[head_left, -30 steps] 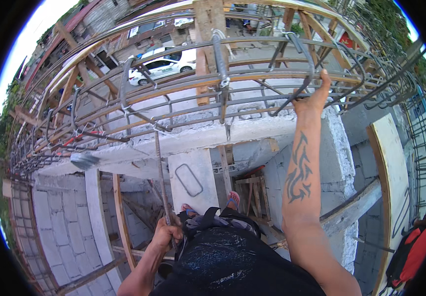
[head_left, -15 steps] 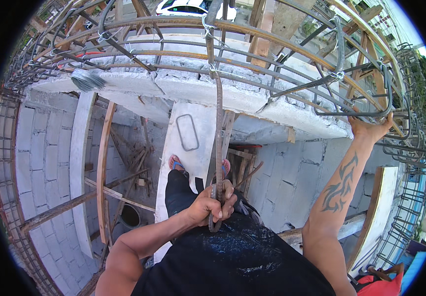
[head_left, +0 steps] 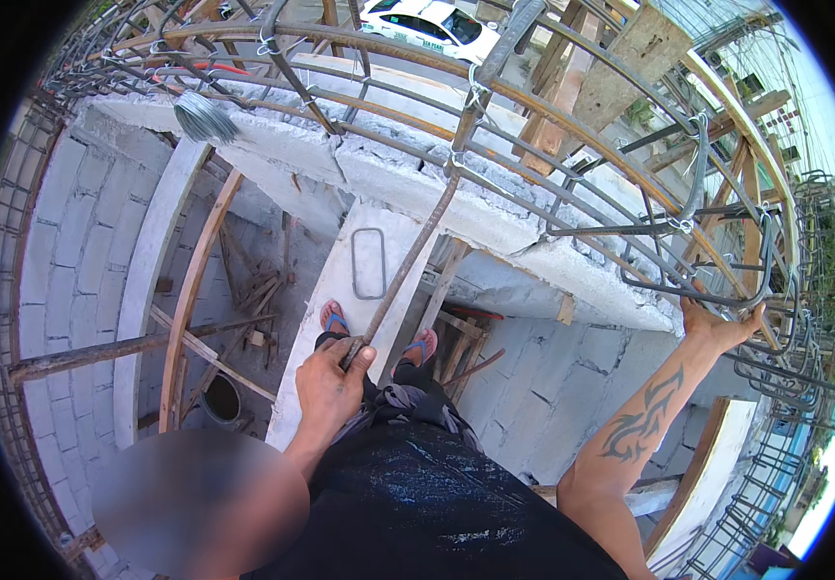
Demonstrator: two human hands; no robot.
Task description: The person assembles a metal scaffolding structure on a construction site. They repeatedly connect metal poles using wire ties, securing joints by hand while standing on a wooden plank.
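1. Since half a second ago, left hand [head_left: 332, 379] slid lower on the rebar [head_left: 408, 266], fist clenched around it
2. Rebar slants up toward 1 o'clock, into the cage [head_left: 572, 184], so it is steered from below
3. Right hand [head_left: 717, 329] at 3 o'clock grasps a stirrup [head_left: 727, 217], probably for balance

A white car [head_left: 427, 24] stands at the top, beyond the cage of rusty bars. A coil of thin grey binding wire [head_left: 203, 118] lies on the cracked grey concrete beam [head_left: 369, 169]. Below the beam, a bent rectangular steel stirrup [head_left: 369, 263] lies on a pale plank [head_left: 340, 319]. Grey block walls [head_left: 59, 251] close the left side, crossed by a brown wooden pole [head_left: 117, 350]. A dark round bucket [head_left: 221, 399] sits on the floor far below, near scattered wood offcuts [head_left: 258, 290].
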